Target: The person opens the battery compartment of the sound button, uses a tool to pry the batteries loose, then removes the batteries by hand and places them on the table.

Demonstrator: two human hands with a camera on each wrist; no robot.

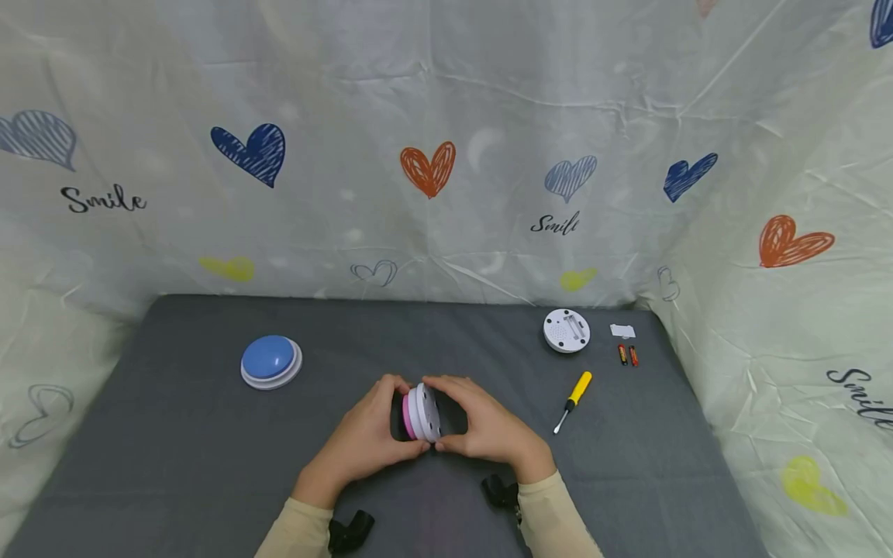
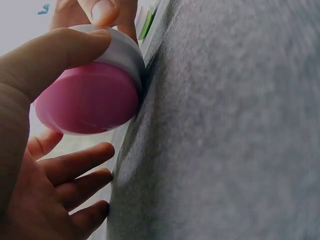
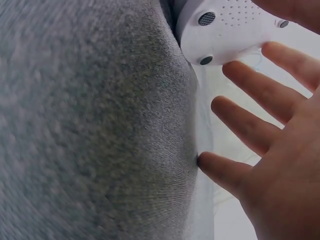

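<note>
A pink-domed push button [image 1: 422,414] with a white round base stands on its edge at the front middle of the table. My left hand [image 1: 364,434] grips it from the pink side, thumb across the white rim in the left wrist view. From the base side, my right hand [image 1: 491,426] holds the rim between thumb and forefinger, its other fingers spread. The base's underside [image 3: 240,30] faces right, with dark round feet and a patch of small holes. In the left wrist view the pink dome [image 2: 92,100] shows close beside the grey cloth.
A blue push button [image 1: 268,360] sits at the left. At the back right, a white button base [image 1: 567,332] lies underside up, near a small white cover [image 1: 622,331] and two batteries [image 1: 628,355]. A yellow-handled screwdriver [image 1: 574,401] lies right of my right hand.
</note>
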